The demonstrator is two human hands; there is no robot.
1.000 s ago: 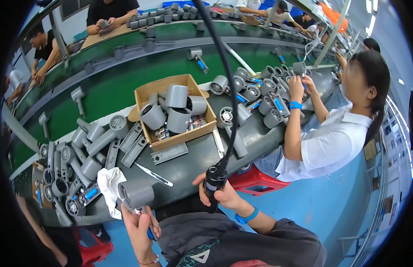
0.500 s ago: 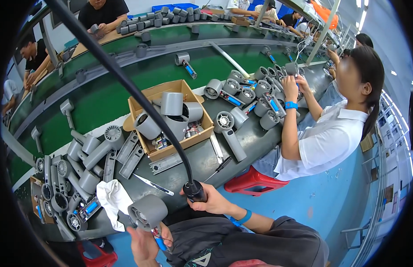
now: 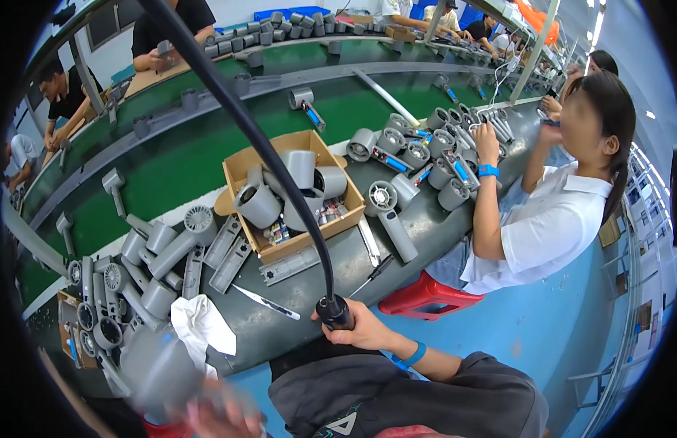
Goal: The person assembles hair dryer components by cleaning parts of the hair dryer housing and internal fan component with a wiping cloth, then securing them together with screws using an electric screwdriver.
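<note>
Where cord point(image 3: 206, 72) crosses, carton point(image 3: 283, 251) holds cylinders point(image 3: 259, 210).

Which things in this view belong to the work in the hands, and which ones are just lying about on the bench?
In use:
- black corded tool, held in the right hand
- grey part at the left hand, both blurred

Apparently just lying about:
- white cloth
- slim white pointed tool
- thin black-handled tool

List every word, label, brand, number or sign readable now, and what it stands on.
No words or numbers are readable.
Grey part by the left hand: motion-blurred, no lettering readable.
Black tool in the right hand: none readable.
Dark shirt: pale triangular emblem, no readable lettering.
</note>
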